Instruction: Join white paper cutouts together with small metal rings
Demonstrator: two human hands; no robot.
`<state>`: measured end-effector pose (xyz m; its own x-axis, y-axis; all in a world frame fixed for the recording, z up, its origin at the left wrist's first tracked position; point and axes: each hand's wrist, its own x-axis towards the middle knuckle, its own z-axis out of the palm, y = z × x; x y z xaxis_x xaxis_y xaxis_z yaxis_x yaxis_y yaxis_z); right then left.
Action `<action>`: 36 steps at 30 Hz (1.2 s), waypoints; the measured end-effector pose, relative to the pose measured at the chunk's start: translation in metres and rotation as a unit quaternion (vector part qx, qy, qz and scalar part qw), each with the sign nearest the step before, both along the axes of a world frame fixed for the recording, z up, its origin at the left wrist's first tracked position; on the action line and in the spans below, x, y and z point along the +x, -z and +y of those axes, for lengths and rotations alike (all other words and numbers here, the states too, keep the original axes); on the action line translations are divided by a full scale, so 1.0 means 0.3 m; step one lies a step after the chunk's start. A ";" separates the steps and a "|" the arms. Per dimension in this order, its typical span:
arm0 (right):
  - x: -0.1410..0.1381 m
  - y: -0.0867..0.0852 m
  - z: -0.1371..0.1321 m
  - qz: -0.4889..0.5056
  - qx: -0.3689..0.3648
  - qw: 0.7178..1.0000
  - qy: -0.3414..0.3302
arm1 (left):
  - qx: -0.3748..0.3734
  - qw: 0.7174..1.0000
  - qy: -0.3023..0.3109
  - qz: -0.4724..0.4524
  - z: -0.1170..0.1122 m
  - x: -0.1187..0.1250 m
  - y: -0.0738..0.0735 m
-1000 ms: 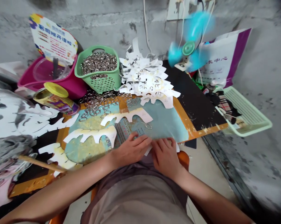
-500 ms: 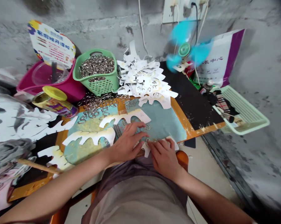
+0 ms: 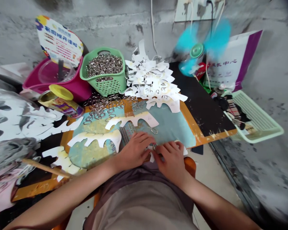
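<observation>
Stained concrete wall [image 3: 38,32] rises behind a work board [image 3: 201,138] with a scuffed orange edge and a top patched in blue-green and black. Both forearms reach in from the near side, and the left hand [image 3: 134,151] and right hand [image 3: 170,163] come together at the board's near edge, palms down, fingers curled inward. Between their fingertips sits a small metal ring [image 3: 154,146], over a white paper cutout [image 3: 151,157] that shows only in slivers. The fingers cover much of the ring, so you cannot tell whether either hand is pinching it or just touching it.

Just beyond the hands, a loose ring [image 3: 154,130] lies on the blue-green patch. Two toothed paper strips [image 3: 132,118] lie to the left of it, and a heap of paper cutouts [image 3: 153,80] is piled at the far side. Further left, a green basket [image 3: 105,87] full of rings stands beside a pink tub [image 3: 80,89], with spilled rings [image 3: 103,107] in front of it. A fan [image 3: 196,50] at the far right is blurred by its spinning blades.
</observation>
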<state>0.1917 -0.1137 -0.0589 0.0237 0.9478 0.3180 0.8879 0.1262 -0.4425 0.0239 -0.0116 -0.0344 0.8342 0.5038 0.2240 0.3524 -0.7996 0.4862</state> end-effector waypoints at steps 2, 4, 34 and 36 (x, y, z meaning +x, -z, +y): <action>-0.006 0.002 0.004 -0.014 0.003 1.000 0.008 | -0.016 1.000 0.000 -0.010 -0.005 0.003 0.011; -0.009 0.003 0.006 -0.024 0.002 1.000 0.014 | -0.044 0.999 -0.011 -0.018 0.000 0.012 0.022; -0.008 0.036 -0.014 -0.029 0.015 0.999 0.004 | -0.012 0.997 -0.071 -0.024 -0.018 0.031 0.053; -0.002 0.050 -0.026 -0.019 0.035 0.999 0.002 | 0.001 0.997 -0.068 -0.019 -0.020 0.031 0.055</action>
<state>0.1912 -0.1214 -0.0738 0.0129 0.9230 0.3846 0.9046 0.1531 -0.3978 0.0331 -0.0176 -0.0507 0.7487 0.6117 0.2556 0.4393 -0.7465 0.4997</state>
